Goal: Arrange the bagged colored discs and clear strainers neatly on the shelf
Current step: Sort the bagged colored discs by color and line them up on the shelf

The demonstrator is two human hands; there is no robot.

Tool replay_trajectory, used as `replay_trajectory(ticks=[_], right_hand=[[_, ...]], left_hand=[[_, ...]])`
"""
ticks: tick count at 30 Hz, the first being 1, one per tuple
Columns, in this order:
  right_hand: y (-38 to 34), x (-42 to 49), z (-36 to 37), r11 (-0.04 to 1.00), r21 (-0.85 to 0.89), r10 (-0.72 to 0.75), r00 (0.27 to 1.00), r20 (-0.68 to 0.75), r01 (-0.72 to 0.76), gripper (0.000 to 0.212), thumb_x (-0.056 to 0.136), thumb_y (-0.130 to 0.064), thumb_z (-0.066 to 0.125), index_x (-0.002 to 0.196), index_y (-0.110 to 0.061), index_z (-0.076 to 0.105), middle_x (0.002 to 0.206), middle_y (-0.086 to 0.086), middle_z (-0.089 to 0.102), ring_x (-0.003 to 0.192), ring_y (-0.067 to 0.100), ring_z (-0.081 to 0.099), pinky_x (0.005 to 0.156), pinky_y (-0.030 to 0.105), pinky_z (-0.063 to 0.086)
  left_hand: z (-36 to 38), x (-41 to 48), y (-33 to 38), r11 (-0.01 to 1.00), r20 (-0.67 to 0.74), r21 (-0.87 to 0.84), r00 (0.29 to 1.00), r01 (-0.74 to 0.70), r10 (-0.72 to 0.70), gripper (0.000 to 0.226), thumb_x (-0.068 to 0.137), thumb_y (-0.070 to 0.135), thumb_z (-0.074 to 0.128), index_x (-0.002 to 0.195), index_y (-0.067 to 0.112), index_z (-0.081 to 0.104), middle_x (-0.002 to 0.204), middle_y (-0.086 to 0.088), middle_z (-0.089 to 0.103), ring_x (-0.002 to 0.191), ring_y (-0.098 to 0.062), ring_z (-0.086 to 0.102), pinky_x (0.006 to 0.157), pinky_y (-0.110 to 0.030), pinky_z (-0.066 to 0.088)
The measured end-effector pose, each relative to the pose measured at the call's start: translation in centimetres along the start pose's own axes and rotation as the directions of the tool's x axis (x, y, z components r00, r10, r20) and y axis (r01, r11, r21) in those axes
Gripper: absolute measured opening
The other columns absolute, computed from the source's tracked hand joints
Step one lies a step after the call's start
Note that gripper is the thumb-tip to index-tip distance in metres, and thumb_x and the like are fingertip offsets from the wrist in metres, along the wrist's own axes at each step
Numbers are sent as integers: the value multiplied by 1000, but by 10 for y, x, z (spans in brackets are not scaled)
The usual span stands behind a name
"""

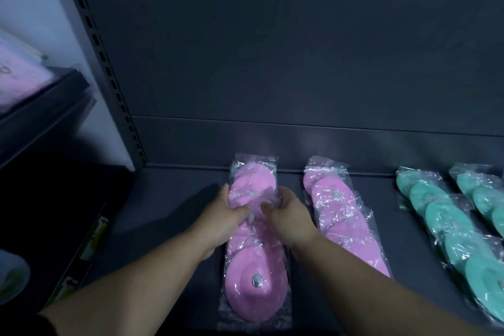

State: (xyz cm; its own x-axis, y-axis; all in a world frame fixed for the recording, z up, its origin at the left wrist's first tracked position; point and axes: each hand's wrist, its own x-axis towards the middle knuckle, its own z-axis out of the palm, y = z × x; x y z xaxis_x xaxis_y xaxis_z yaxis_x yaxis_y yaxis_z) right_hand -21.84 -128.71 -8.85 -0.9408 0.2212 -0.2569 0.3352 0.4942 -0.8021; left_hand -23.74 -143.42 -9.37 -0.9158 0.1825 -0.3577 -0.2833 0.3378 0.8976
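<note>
**Q:** Any tips for shifting that long clear plastic bag of pink discs [253, 254]? Looks awkward.

**A:** Nah, probably light as anything. Soft-looking discs overlapped in a row inside crinkly film, so expect floppy along the length and slippery on the outside. Lying front-to-back on the dark grey metal shelf [381, 191], left of everything else in the row, far end nearly at the back edge. Right now clamped from both sides, a bit past the midpoint: left hand [226, 215] curled onto the left edge, right hand [286, 213] pinching the right edge. Better to grab the discs through the film than the loose plastic, otherwise bound to slide. Nothing fragile by the look of it, though maybe worth not scraping the shiny metal stud [257, 280] on the nearest disc.

**Q:** And the count?

**A:** Four bags in view. Two pink: the held one plus a second clear bag of pink discs [341, 215] just beside it on the right, slightly angled. Two teal: a clear bag of teal discs [447, 221] further right, then another teal bag [485, 194] by the right end, cut off by the frame. Can't count discs per bag, too much overlap. Zero clear strainers visible.
</note>
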Motion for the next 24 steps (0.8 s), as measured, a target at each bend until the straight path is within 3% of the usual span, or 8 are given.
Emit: replay_trajectory(ticks=[3,5,8,11,15,19,22,24], right_hand=[[-1,3,0,1000,-24,-14,1000,11,14,40,92,-21,54,130,-10,47,105,5,63,90,19,58,72,22,40],[-1,2,1,1000,-27,-9,1000,24,10,41,93,-21,53,131,-10,45,101,2,61,88,18,57,72,21,39],[-1,4,0,999,-39,-12,1000,22,13,42,93,-24,52,132,-13,44,109,5,64,95,23,61,75,22,40],[-5,9,-5,999,-20,-26,1000,-16,26,29,93,-25,53,121,-19,48,107,-1,60,95,21,58,77,21,38],[-15,30,-3,1000,0,-7,1000,3,7,36,93,-21,49,129,-16,48,116,3,63,96,20,60,82,24,44],[-18,39,6,1000,-27,16,998,56,-14,49,94,-21,47,141,-11,39,132,10,57,113,28,59,99,36,47],[-15,38,-2,997,71,2,1000,-25,0,40,91,-28,51,130,-17,49,126,5,61,111,26,60,100,41,47],[-11,36,-19,980,197,-3,992,-124,28,45,90,-30,54,134,-19,48,128,-3,57,113,20,56,101,31,43]], left_hand=[[1,0,-5,1000,7,-6,1000,-2,2,86,86,23,63,152,27,8,124,13,56,109,-10,57,101,-31,44],[-1,0,-6,1000,11,2,1000,-1,1,87,84,26,64,152,29,10,128,10,55,110,-11,58,103,-35,44],[-2,1,-1,999,-4,45,1000,-11,11,82,89,27,60,152,26,7,142,6,47,120,-12,53,104,-29,41],[-5,11,5,998,-33,65,999,-17,20,81,92,33,58,153,25,4,155,5,28,136,-14,38,107,-26,33],[-8,34,9,1000,-28,4,1000,-3,3,78,89,33,59,152,27,12,149,7,36,132,-14,42,112,-35,34],[-5,37,11,1000,-21,22,1000,5,-4,59,89,19,59,142,27,35,118,13,60,109,-13,60,102,-37,46],[-6,30,17,999,-67,43,998,-13,16,74,90,20,60,151,22,19,141,8,44,127,-15,47,108,-30,36],[-4,24,26,989,-178,135,980,-60,84,72,91,20,56,152,21,18,154,2,29,137,-17,36,114,-35,30]])
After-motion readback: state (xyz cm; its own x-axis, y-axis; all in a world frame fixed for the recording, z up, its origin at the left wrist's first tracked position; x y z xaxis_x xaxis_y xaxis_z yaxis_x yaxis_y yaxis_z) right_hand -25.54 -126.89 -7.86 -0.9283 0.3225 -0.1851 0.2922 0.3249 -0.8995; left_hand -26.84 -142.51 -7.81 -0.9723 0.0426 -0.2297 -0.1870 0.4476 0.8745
